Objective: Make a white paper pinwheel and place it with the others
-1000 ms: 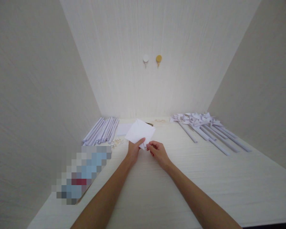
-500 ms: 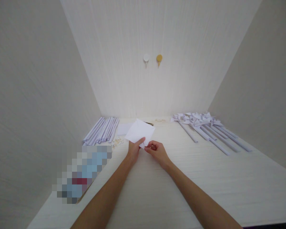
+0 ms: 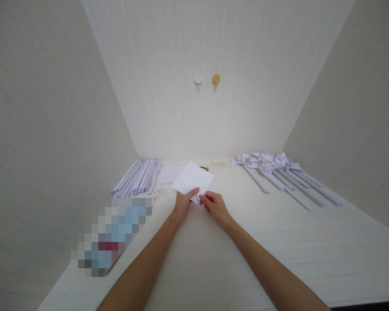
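A white square of paper (image 3: 192,178) with slits running in from its corners is held above the table, one corner pointing toward me. My left hand (image 3: 183,204) grips it near that corner, thumb on top and fingers hidden underneath. With thumb and forefinger, my right hand (image 3: 214,204) pinches the paper's near right edge beside the slit. Behind the held square, a flat white sheet (image 3: 167,175) lies on the table, partly covered from view. Small pale bits (image 3: 160,193) are scattered just left of my left hand.
Rolled paper tubes (image 3: 144,176) lie in a bundle at the back left. At the back right rest several paper pinwheels (image 3: 266,161) on paper tubes (image 3: 290,190). A blurred-out object (image 3: 119,233) lies at left. Two hooks (image 3: 216,79) are on the back wall.
The paper square has shifted slightly right and turned a little in my left hand. My right thumb and fingers have closed in on its near edge.
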Demonstrator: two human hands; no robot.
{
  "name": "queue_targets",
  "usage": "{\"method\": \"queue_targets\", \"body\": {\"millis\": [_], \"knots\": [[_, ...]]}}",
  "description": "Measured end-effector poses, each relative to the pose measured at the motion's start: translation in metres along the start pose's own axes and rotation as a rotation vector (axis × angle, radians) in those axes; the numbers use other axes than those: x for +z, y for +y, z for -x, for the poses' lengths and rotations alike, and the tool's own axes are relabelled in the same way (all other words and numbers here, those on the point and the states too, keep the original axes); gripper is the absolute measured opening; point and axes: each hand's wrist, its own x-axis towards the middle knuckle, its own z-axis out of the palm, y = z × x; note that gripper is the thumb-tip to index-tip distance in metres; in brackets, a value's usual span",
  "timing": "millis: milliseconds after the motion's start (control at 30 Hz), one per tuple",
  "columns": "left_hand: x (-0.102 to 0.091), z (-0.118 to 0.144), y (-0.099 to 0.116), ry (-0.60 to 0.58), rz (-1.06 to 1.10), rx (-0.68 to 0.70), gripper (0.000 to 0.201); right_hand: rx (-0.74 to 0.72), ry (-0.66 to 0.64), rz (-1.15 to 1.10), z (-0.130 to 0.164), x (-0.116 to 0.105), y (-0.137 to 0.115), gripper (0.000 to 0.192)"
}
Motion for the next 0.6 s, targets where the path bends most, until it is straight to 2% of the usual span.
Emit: {"method": "queue_targets", "body": {"millis": [600], "knots": [[0.0000,-0.0009,-0.0009,-0.015,0.016,0.013,0.043,-0.038,-0.037,0.012,-0.0023,-0.0018,0.0049,0.025]]}}
